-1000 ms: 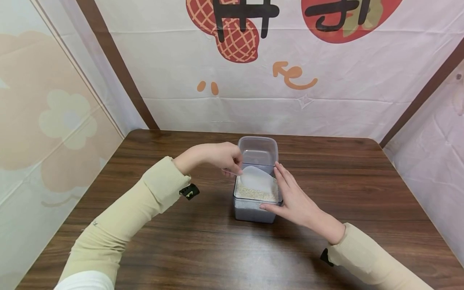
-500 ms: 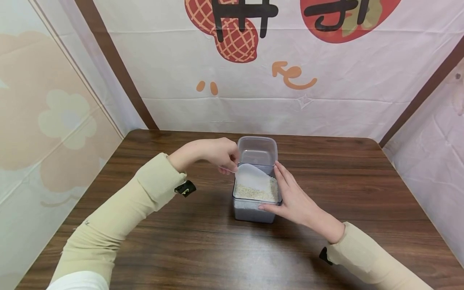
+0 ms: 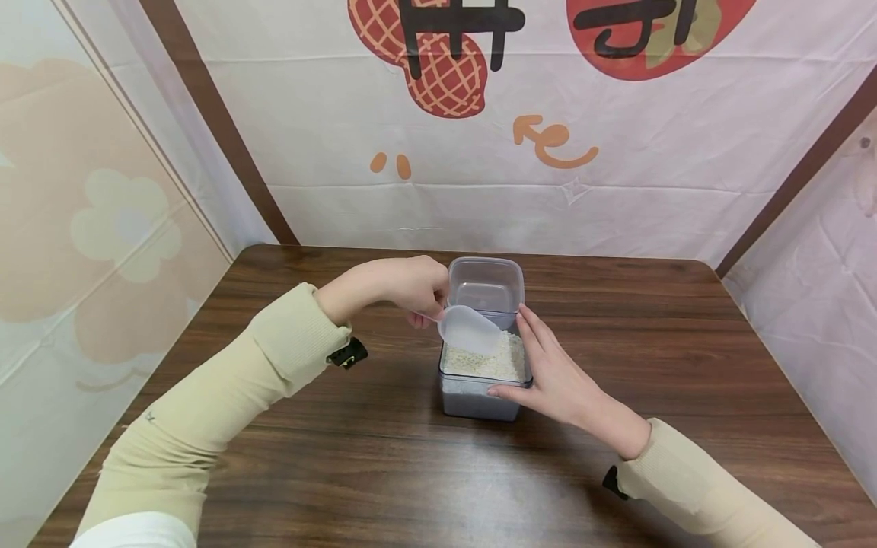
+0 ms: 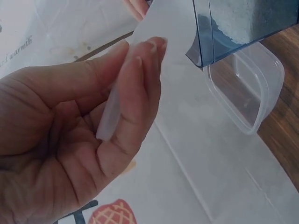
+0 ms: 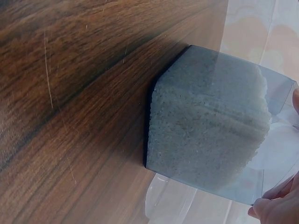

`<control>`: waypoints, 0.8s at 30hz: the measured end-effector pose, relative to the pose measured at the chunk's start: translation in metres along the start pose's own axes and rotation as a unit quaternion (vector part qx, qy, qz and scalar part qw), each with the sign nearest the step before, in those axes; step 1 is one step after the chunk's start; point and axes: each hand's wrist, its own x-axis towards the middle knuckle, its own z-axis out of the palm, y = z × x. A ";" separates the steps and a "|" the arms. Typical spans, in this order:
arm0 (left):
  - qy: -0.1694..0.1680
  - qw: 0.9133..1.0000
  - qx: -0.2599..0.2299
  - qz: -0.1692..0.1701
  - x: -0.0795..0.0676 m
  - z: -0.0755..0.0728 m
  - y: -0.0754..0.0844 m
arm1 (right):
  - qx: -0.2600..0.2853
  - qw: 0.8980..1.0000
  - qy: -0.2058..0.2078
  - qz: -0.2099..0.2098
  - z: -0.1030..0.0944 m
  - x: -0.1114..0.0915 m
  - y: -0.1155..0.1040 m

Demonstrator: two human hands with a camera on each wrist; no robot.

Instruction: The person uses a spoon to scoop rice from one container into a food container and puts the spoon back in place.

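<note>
A translucent white scoop (image 3: 469,331) is tilted over the rice (image 3: 503,359) in a clear bluish storage container (image 3: 481,407). Whether its bowl touches the grains is hard to tell. My left hand (image 3: 423,289) pinches the scoop's handle (image 4: 110,116) between thumb and fingers, at the container's left side. With my right hand (image 3: 558,377) I grip the container by its right side, thumb on the front rim and fingers at the far corner. Through the wall in the right wrist view, the rice (image 5: 205,121) fills much of the container.
Directly behind the rice container stands a smaller clear plastic box (image 3: 486,266), open at the top. Everything rests on a dark wood-grain table (image 3: 384,457). A printed fabric backdrop (image 3: 308,114) rises behind the table's far edge.
My left hand has shifted left and slightly back with the scoop, whose bowl has come away from the right part of the rice, uncovering more of it. My right hand stays put.
</note>
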 end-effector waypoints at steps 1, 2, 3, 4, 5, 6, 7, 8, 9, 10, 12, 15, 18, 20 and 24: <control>-0.001 1.000 0.002 -0.003 0.000 -0.001 0.001 | 0.000 1.000 0.000 0.000 0.000 0.000 0.000; -0.001 1.000 0.006 -0.007 -0.001 -0.001 0.002 | 0.000 1.000 0.000 0.000 0.000 0.000 0.000; 0.000 1.000 0.012 -0.010 -0.002 -0.002 0.003 | 0.000 1.000 0.000 0.000 0.000 0.000 0.000; 0.001 1.000 0.017 -0.012 -0.002 -0.003 0.004 | -0.001 1.000 0.000 0.000 0.000 0.000 0.000; 0.002 1.000 0.019 -0.015 -0.003 -0.004 0.005 | -0.001 1.000 0.000 0.000 0.000 0.000 -0.001; 0.003 1.000 0.022 -0.019 -0.004 -0.005 0.006 | -0.001 1.000 -0.001 0.000 0.000 0.000 -0.001; 0.004 0.999 0.024 -0.022 -0.004 -0.006 0.006 | -0.001 1.000 -0.001 0.001 0.000 0.000 -0.001; 0.005 0.999 0.027 -0.026 -0.005 -0.007 0.007 | -0.002 1.000 -0.002 0.001 0.000 0.000 -0.001; 0.006 0.999 0.029 -0.029 -0.006 -0.007 0.008 | -0.002 1.000 -0.003 0.002 0.000 0.000 -0.001; 0.007 0.999 0.030 -0.032 -0.006 -0.008 0.009 | -0.002 1.000 -0.004 0.003 0.000 0.000 -0.001; 0.008 0.998 0.041 -0.037 -0.006 -0.010 0.010 | -0.003 1.000 -0.004 0.004 0.001 0.000 0.000; 0.015 0.997 0.069 -0.038 -0.007 -0.011 0.011 | -0.002 1.000 -0.003 0.004 0.001 0.000 0.000; 0.027 0.994 0.098 -0.044 -0.006 -0.012 0.013 | -0.003 1.000 -0.003 0.003 0.001 0.000 0.000; 0.035 0.992 0.109 -0.054 -0.005 -0.012 0.014 | -0.003 1.000 -0.004 0.004 0.000 0.000 0.000; 0.045 0.988 0.134 -0.062 -0.005 -0.013 0.018 | 0.000 1.000 -0.006 0.006 0.000 0.001 -0.001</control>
